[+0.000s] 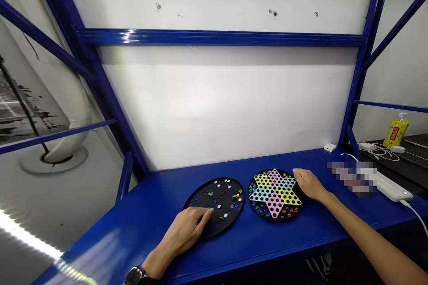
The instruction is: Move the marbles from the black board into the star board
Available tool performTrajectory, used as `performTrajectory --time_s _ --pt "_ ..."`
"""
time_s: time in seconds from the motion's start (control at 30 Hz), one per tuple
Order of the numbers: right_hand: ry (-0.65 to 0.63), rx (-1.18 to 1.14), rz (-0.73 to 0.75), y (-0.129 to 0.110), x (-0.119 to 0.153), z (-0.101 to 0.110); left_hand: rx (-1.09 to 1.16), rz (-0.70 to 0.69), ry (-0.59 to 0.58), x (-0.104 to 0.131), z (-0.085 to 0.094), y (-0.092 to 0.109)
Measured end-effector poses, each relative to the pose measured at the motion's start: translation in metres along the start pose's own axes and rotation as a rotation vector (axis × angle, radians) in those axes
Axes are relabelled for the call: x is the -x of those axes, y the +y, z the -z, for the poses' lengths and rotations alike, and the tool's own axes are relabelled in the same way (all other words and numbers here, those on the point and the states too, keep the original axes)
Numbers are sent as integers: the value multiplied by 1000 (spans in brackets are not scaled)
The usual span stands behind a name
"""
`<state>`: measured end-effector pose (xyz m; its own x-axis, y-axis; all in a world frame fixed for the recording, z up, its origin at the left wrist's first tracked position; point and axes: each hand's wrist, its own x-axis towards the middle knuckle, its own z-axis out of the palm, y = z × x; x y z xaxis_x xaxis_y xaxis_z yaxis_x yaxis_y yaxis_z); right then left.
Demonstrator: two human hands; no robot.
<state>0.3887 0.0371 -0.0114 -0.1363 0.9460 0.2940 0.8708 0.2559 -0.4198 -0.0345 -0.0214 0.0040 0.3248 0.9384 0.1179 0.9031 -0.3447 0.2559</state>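
Note:
My left hand [189, 228] rests over the near left part of a black round board [219, 202] with rows of small holes. Its thumb and forefinger lie close together, and the other fingers are mostly hidden; I cannot make out anything between them. White discs and a few coloured glass marbles lie scattered on that board. Beside it is a round Chinese checkers board [274, 193] with a pink, yellow and blue star, and marbles in the tray sections around it. Closed at its right rim is my right hand [309, 183], whose fingertips are hidden from me.
Both boards sit on a blue metal shelf [160, 191] with a blue frame around it. A white power strip [393, 187], a blurred-out patch and a white adapter [330, 147] are to the right. Farther right stands a yellow drink bottle [397, 131] among white cables.

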Motion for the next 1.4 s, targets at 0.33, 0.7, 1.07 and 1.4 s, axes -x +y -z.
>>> performTrajectory --time_s 0.33,0.7,1.07,1.4 --pt "-149 171 -37 -26 -59 -32 56 10 17 3 -3 -4" --pt "-73 36 -3 -13 -35 -26 98 26 4 3 -3 -4" --pt "4 -153 -40 2 -37 -35 180 -3 -37 8 -2 11" --pt "30 -219 -31 1 -36 -41 194 -59 -26 -5 -10 47"
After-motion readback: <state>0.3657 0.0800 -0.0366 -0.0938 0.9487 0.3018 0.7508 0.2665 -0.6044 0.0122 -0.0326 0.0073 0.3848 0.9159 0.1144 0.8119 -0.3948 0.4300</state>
